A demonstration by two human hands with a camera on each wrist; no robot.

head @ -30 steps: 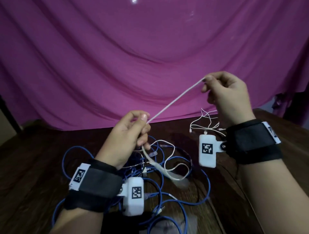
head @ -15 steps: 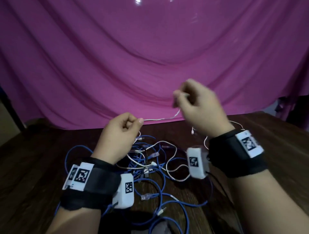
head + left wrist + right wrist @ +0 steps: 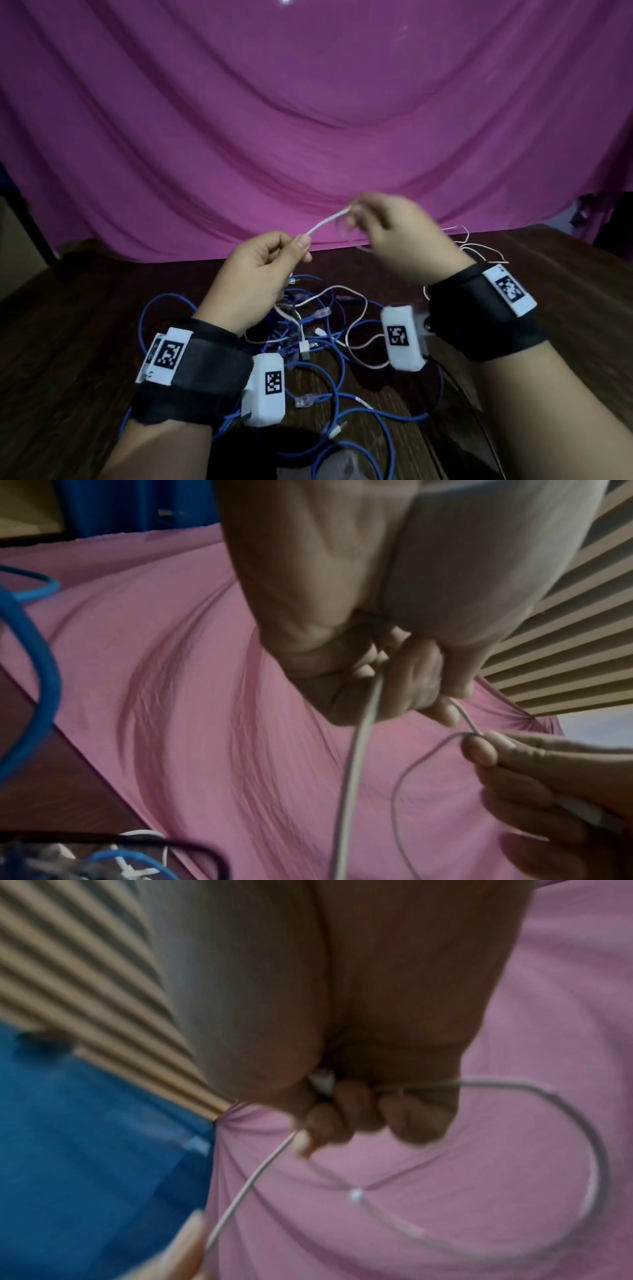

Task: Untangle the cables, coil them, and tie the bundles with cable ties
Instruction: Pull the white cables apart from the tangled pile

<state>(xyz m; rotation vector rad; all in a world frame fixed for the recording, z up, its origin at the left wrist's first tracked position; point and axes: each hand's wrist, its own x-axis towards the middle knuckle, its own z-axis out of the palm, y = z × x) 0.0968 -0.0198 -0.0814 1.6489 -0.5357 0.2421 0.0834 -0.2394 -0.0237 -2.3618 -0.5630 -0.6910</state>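
Seen from the head: left hand (image 3: 263, 270) and right hand (image 3: 394, 236), 2 in all, raised above the wooden table (image 3: 68, 325), each pinching 1 white cable (image 3: 325, 222) stretched short between them. Shown only by the wrist views: a loop of it curving off the right fingers (image 3: 346, 1112), a white plug tucked in that fist. Left on the table: 1 tangle of blue cables (image 3: 329, 377), count unclear.

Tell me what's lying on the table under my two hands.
A tangle of blue cables and thin white cables on the wooden table. The left hand and wrist units cover parts of the pile.
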